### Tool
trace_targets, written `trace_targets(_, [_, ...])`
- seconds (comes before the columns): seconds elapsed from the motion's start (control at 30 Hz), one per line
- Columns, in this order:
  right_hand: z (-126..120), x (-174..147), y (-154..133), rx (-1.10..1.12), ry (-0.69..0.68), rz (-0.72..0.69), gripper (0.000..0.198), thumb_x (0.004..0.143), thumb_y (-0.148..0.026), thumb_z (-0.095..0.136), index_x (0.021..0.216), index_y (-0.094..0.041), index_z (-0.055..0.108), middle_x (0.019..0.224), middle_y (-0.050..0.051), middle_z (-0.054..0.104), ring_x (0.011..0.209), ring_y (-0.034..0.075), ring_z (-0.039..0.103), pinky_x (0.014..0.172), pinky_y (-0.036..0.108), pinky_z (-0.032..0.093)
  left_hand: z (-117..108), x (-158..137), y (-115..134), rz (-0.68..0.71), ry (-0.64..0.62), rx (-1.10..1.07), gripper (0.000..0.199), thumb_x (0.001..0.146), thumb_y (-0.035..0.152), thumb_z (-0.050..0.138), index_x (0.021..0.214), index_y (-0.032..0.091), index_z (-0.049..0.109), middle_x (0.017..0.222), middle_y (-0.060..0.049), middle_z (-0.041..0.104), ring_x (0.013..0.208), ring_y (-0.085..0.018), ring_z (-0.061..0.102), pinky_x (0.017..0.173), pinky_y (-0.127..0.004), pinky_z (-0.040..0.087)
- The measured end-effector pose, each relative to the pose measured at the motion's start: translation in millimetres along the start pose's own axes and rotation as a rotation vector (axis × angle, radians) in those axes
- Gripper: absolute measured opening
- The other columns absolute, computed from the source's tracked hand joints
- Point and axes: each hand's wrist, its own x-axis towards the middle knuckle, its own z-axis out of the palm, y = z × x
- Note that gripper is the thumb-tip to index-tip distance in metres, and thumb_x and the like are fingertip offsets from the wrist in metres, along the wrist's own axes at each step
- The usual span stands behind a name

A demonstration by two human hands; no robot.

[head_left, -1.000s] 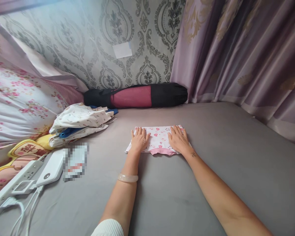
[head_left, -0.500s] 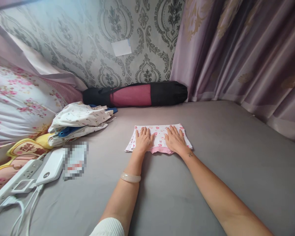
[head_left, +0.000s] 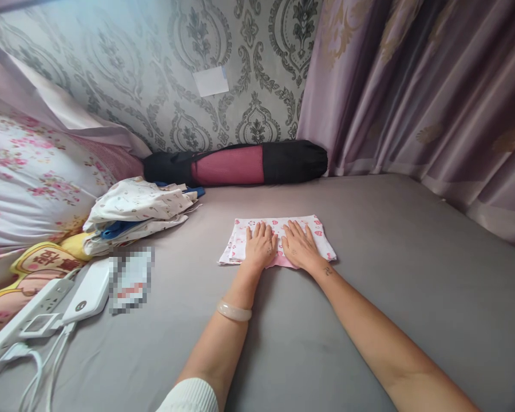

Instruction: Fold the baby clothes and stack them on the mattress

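A folded white garment (head_left: 238, 236) with pink and red heart prints and a pink edge lies flat on the grey sheet (head_left: 309, 343). My left hand (head_left: 261, 245) rests palm down on its left half, fingers stretched out toward the far edge. On the right half lies my right hand (head_left: 299, 245), also flat with its fingers extended. The two hands are close together near the middle of the cloth, and neither grips it. The fabric under both palms is hidden.
At the left are a pile of clothes (head_left: 139, 203), a white power strip (head_left: 47, 294), a white power bank (head_left: 88, 294) with cables and a blurred packet (head_left: 132, 280). A black and maroon roll bag (head_left: 227, 165) lies along the wall. Purple curtains (head_left: 390, 103) hang at right.
My left hand has slid right and my right hand slightly left over the garment, so they are nearer each other. The garment has stayed in place.
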Motion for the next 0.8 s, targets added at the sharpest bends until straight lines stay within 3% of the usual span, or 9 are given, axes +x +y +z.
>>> trace_targets(0.4, [-1, 2, 0, -0.01, -0.072, 0.023, 0.055, 0.096, -0.028, 0.022, 0.146, -0.008, 0.035, 0.155, 0.014, 0.027, 0.144, 0.024, 0.02, 0.116, 0.047, 0.009, -3, 2, -5, 0.004, 0.011, -0.093, 0.047, 0.097, 0.036, 0.027, 0.135, 0.015, 0.045, 0.147, -0.015, 0.041, 0.138, -0.027, 0.034, 0.114, -0.054, 0.02])
trace_targets(0.6, [-5, 12, -24, 0.048, -0.055, -0.015, 0.057, 0.097, -0.032, 0.02, 0.147, -0.007, 0.032, 0.155, 0.014, 0.026, 0.144, 0.025, 0.017, 0.116, 0.046, 0.009, -21, 5, -34, -0.138, 0.156, -0.195, 0.032, 0.095, 0.023, 0.035, 0.12, 0.019, 0.055, 0.13, -0.013, 0.058, 0.123, -0.023, 0.051, 0.107, -0.042, 0.031])
trace_targets(0.8, [6, 19, -42, 0.077, -0.086, 0.016, 0.06, 0.097, -0.039, 0.019, 0.147, -0.008, 0.031, 0.156, 0.014, 0.022, 0.145, 0.025, 0.015, 0.116, 0.046, 0.005, -21, 5, -62, -0.243, 0.18, -0.284, 0.025, 0.091, 0.02, 0.043, 0.108, 0.02, 0.061, 0.115, -0.011, 0.065, 0.109, -0.024, 0.058, 0.092, -0.036, 0.041])
